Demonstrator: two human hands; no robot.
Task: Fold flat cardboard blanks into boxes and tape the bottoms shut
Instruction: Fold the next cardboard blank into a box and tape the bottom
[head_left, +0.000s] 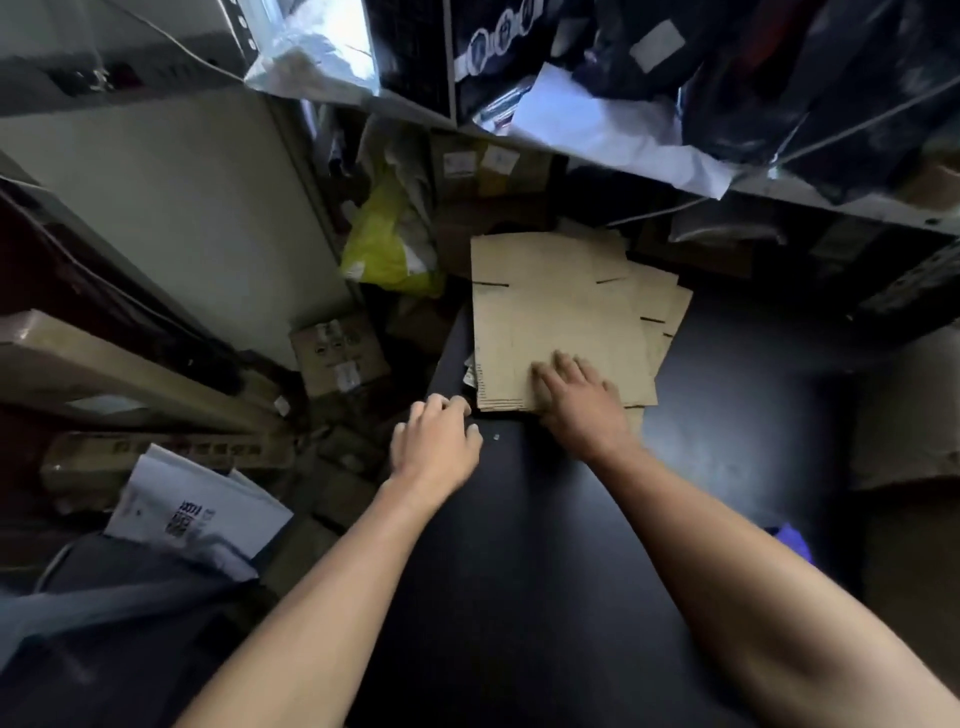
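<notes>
Blank pickup stage: right hand (579, 402) flat, fingers straight, on stack of blanks (556, 317); left hand (434, 441) loosely curled, empty, beside stack's near corner. Next: peel off 1 blank.

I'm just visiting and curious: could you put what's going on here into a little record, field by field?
Activity: a person reaching for flat cardboard to make boxes
Work surface: dark table
Material: stack of flat cardboard blanks, unfolded, at the table's far end
Right hand: fingers spread flat on the top blank's near edge
Left hand: fingers loosely curled, holding nothing, beside the stack's near left corner
Boxes made: none in view
Tape: none visible
Surroundings: yellow bag, cluttered shelves and cartons
</notes>
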